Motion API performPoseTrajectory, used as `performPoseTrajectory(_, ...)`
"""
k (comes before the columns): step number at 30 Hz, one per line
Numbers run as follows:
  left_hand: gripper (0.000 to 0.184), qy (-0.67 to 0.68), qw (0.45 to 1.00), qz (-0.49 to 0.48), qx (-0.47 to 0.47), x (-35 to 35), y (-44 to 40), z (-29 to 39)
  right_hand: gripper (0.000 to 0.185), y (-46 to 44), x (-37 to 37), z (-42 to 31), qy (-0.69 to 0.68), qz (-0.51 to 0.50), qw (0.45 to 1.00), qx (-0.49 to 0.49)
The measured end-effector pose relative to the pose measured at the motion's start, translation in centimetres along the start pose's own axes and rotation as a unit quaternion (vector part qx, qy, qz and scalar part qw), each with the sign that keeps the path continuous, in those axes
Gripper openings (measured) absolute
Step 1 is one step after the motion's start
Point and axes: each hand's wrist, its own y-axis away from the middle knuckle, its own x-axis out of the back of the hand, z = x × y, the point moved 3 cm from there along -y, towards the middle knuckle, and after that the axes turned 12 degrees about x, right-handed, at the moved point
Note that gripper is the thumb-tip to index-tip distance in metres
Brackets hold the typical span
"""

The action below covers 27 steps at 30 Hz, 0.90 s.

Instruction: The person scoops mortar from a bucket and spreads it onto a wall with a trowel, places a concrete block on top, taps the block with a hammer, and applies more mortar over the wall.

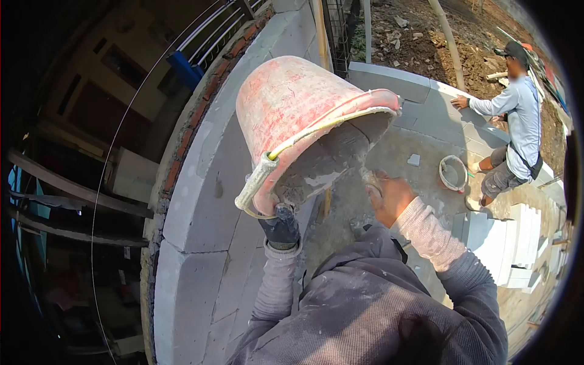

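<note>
A pink-red bucket (298, 91), crusted with dried mortar, is tipped on its side over the wall top, its mouth facing toward me and down. Grey wet mortar (310, 173) coats its inside. My left hand (281, 228), in a dark glove, grips the lower rim near the bucket's white handle grip (258, 182). Bare fingers of my right hand (392, 198) are closed around the mortar-smeared handle of a trowel (370, 180) at the bucket's mouth. The trowel's blade is hard to make out against the mortar.
A wall of pale grey blocks (201, 194) runs along my left, beside a brick edge (191, 131). At right a co-worker (517, 115) touches a low block wall (413, 97). A second bucket (452, 173) and stacked white blocks (505, 243) stand on the floor.
</note>
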Motion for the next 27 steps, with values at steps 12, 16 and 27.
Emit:
performPoseTrajectory(12,0.032,-0.028,0.992,-0.064,0.103,-0.4,1.3,-4.4,0.037,2.9,-1.9,-2.1,-0.563,-0.168,0.801,-0.116)
performPoseTrajectory(16,0.053,-0.212,0.971,-0.076,-0.081,1.9,3.3,-13.0,0.041,2.3,-2.7,-2.5,-0.646,-0.195,0.729,-0.114)
performPoseTrajectory(27,0.064,-0.189,0.975,-0.104,-0.046,0.4,3.4,-7.4,0.036,-1.1,-4.4,-3.7,-0.776,-0.196,0.592,-0.092)
